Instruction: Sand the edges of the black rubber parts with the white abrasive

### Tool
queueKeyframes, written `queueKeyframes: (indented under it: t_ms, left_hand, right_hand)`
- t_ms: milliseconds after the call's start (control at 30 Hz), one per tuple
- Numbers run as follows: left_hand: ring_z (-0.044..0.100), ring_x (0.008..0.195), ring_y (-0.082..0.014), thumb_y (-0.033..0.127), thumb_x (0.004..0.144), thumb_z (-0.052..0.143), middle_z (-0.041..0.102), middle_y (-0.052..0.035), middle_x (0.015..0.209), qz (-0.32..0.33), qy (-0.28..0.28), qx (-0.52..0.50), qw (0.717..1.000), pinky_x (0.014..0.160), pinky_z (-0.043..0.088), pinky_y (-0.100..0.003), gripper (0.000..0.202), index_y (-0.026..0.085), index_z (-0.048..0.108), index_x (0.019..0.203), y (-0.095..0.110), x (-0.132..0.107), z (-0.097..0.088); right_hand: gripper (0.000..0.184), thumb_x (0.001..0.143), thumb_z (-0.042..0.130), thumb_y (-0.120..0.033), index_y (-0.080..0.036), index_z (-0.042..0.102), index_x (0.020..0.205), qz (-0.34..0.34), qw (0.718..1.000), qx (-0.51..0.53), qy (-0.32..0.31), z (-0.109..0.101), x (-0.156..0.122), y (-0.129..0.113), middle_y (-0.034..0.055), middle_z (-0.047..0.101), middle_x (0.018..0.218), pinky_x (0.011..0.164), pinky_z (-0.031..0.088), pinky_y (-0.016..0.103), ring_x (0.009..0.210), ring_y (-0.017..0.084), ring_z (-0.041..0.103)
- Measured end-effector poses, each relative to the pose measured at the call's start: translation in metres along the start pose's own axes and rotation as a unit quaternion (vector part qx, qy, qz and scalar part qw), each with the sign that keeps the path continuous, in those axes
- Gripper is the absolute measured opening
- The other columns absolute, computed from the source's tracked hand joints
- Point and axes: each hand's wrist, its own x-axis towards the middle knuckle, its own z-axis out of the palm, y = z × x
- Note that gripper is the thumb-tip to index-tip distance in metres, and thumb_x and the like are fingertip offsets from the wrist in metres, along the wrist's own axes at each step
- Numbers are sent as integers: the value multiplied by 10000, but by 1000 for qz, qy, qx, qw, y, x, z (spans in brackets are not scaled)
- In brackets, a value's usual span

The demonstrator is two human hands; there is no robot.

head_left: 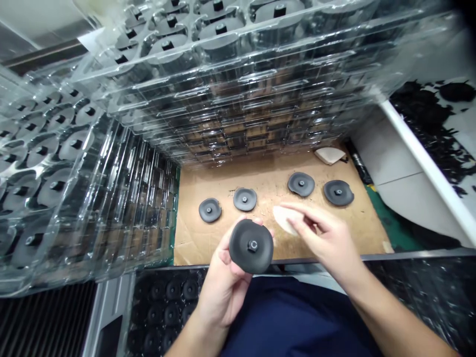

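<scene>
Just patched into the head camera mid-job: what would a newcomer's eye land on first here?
Tall stacks of clear plastic trays loaded with black parts fill the left and top of the view. At centre, the left hand holds up a black disc, while the right hand pinches a pale pad beside it. Behind them, four more discs lie in a row on the cardboard sheet.

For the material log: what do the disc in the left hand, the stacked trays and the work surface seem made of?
Disc: probably matte black rubber or plastic, dull even sheen. Trays: clear glossy thin plastic, see-through, glinting. Work surface: brown cardboard, scuffed, fibrous.
</scene>
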Motion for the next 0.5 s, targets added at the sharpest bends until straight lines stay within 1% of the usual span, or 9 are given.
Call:
queueKeyframes:
  t_ms: [67,100,167,200,267,300,333,433,500]
  left_hand:
    - [632,1016,-211,276,536,836,669,-67,1151,4,-5,5,1000,825,512,-223,671,246,602,1163,-2,0,4]
    - [627,1025,-214,262,557,825,673,-65,1141,5,-1,13,1000,842,507,-230,631,237,610,1150,-3,0,5]
    - [615,1049,-233,230,591,800,678,-63,1123,8,5,27,1000,898,490,-275,579,226,613,1139,-3,-1,7]
    - [612,1056,-241,217,592,796,676,-62,1120,12,9,30,999,929,477,-302,585,225,606,1145,-3,0,6]
    - [618,1047,-238,202,573,806,674,-56,1117,19,21,30,999,949,466,-321,616,235,597,1152,-4,0,4]
    - [625,1032,-234,206,563,812,680,-56,1100,16,25,31,999,936,474,-318,614,235,603,1140,-4,0,4]
    - [632,1014,-233,217,554,820,689,-59,1072,8,25,32,999,919,486,-314,597,227,617,1115,-5,0,4]
    - [650,968,-226,241,560,821,714,-45,970,-16,6,26,1000,902,494,-306,495,215,665,1028,-5,-1,6]
    - [658,950,-205,207,548,827,722,-17,961,-19,1,8,1000,907,488,-285,475,236,683,1000,-2,-2,7]
  right_hand:
    - [240,896,508,-197,-192,610,1114,-36,997,24,71,-10,5,-32,58,676,1044,714,530,261,864,150,631]
    - [247,891,502,-166,-176,602,1117,-89,993,40,66,-14,6,-46,63,679,1029,749,530,268,880,154,627]
    - [234,884,475,-121,-139,616,1070,-169,983,67,-9,-16,5,-65,69,689,922,739,533,271,811,153,630]
    - [225,881,463,-112,-136,629,1031,-182,978,72,-68,-16,4,-70,61,686,867,706,534,262,761,146,627]
    - [217,875,455,-100,-160,650,947,-152,971,70,-170,-14,4,-73,34,667,793,646,520,236,694,129,613]
    - [215,874,458,-99,-170,654,924,-134,971,67,-188,-12,5,-72,26,661,786,638,511,228,691,124,609]
    - [214,874,461,-98,-169,655,928,-130,974,66,-173,-10,7,-71,26,659,788,649,507,229,703,125,609]
    - [235,874,453,-87,-93,639,1019,-175,979,88,-58,-7,10,-67,76,660,825,709,505,271,753,152,607]
    - [238,866,463,-72,-73,636,1028,-190,970,125,-86,-11,7,-66,85,665,855,729,505,254,777,146,610]
